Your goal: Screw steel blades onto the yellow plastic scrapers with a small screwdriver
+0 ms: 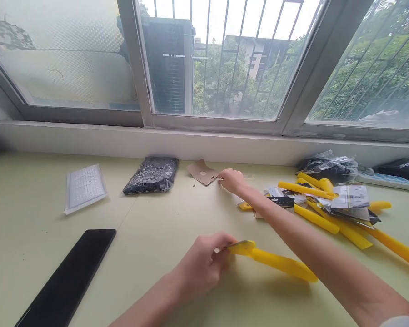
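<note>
My left hand [207,259] pinches the head end of a yellow scraper [276,263], its handle pointing right and slightly down over the table. A thin greyish edge shows at the tool's head, near my fingertips. Farther off, my right hand [232,180] is closed at the table surface, its fingers around a thin metal rod [249,177] whose end sticks out to the right. Just left of those fingers lies a piece of brown cardboard [202,173] with a round hole. My right forearm passes above the table and partly hides the yellow pile.
Yellow tubes and handles [316,220] with printed packaging [349,197] lie heaped at the right. Behind them are black items in clear plastic [327,168]. A wrapped black packet [153,175], a white plastic-wrapped pad [86,188] and a long black slab [68,277] lie left. Windows line the back.
</note>
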`<act>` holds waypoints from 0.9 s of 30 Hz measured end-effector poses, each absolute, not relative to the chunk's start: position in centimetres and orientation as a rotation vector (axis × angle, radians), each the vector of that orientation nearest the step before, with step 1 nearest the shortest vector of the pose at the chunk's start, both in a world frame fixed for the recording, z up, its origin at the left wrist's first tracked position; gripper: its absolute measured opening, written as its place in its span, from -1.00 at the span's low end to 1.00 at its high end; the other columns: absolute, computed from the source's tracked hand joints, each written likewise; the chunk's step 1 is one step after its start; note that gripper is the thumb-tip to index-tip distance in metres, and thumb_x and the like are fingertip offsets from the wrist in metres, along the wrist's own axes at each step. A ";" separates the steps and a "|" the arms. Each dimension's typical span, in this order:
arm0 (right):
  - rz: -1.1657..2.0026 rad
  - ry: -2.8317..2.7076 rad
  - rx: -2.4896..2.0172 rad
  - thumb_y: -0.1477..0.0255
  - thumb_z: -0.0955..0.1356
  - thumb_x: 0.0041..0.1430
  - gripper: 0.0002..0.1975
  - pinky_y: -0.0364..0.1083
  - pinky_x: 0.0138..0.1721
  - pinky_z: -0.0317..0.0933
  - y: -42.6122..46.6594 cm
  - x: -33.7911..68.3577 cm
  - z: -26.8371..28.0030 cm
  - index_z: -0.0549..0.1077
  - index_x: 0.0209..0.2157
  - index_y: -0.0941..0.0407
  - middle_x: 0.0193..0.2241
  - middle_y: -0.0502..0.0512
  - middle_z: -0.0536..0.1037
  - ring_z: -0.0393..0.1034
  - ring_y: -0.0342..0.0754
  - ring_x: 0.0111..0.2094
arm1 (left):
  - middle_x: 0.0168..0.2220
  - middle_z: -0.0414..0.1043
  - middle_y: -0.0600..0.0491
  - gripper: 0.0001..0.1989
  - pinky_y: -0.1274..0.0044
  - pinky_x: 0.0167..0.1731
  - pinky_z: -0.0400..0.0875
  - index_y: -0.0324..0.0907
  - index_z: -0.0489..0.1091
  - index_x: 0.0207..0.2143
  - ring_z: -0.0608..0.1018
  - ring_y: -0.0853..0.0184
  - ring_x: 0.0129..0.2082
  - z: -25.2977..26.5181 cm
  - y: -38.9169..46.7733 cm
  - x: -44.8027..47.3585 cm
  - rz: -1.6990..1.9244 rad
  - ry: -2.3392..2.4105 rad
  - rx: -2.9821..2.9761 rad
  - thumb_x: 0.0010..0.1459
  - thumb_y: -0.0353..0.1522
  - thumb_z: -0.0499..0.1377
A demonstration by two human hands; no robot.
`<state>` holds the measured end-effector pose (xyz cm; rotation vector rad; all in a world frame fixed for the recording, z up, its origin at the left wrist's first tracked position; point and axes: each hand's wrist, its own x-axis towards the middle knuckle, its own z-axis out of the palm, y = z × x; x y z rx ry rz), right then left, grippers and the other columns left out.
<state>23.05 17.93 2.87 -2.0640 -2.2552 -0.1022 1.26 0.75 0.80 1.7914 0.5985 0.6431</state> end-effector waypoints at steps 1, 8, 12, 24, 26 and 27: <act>-0.111 -2.275 -2.061 0.52 0.26 0.27 -0.74 -0.10 -0.40 -0.06 18.0 23.0 2.9 0.58 -0.38 0.10 -0.38 0.17 0.52 0.34 -0.03 -0.42 | -0.16 0.59 -0.05 -0.73 0.53 -0.29 0.53 -0.16 0.43 -0.03 0.61 0.34 -0.32 0.6 0.7 1.2 0.649 0.586 1.900 0.36 -0.42 -0.02; -0.190 -2.466 -1.956 0.59 0.24 0.25 -0.73 -0.08 -0.43 -0.16 17.4 22.7 3.7 0.51 -0.45 0.16 -0.42 0.20 0.50 0.29 -0.07 -0.47 | -0.03 0.57 -0.15 -0.78 0.53 -0.11 0.51 -0.19 0.32 -0.16 0.62 0.28 -0.06 -0.1 0.5 1.1 0.910 0.193 2.404 0.30 -0.58 -0.04; -0.240 -2.550 -1.858 0.56 0.20 0.35 -0.72 -0.07 -0.45 -0.19 13.5 22.8 4.6 0.49 -0.37 0.18 -0.38 0.17 0.49 0.23 -0.13 -0.49 | -0.06 0.56 -0.17 -0.82 0.52 -0.15 0.52 -0.16 0.24 -0.26 0.61 0.30 -0.10 -0.3 0.7 1.2 1.005 0.053 2.559 0.30 -0.58 -0.04; 0.016 -2.392 -1.161 0.48 0.27 0.41 -0.84 -0.13 -0.48 -0.09 -6.8 24.3 4.5 0.48 -0.25 0.09 -0.53 -0.08 0.34 0.09 -0.21 -0.55 | -0.01 0.44 -0.12 -0.85 0.66 -0.47 0.34 -0.20 0.28 -0.34 0.49 0.48 -0.40 -1.0 1.0 1.2 1.003 0.132 2.600 0.20 -0.60 0.08; 0.095 -2.359 -1.170 0.46 0.27 0.41 -0.82 -0.15 -0.48 -0.07 -6.5 24.5 3.4 0.49 -0.26 0.09 -0.52 -0.08 0.35 0.11 -0.22 -0.55 | 0.01 0.39 -0.13 -0.84 0.68 -0.46 0.34 -0.20 0.28 -0.34 0.52 0.48 -0.36 -1.2 0.9 1.2 0.996 0.117 2.561 0.18 -0.62 0.07; 0.119 -2.346 -1.165 0.46 0.27 0.41 -0.81 -0.15 -0.48 -0.07 -6.3 24.4 3.0 0.49 -0.28 0.10 -0.52 -0.08 0.35 0.11 -0.23 -0.55 | 0.00 0.38 -0.14 -0.83 0.68 -0.45 0.35 -0.21 0.28 -0.35 0.53 0.47 -0.35 -1.2 0.9 1.2 0.999 0.108 2.544 0.18 -0.63 0.06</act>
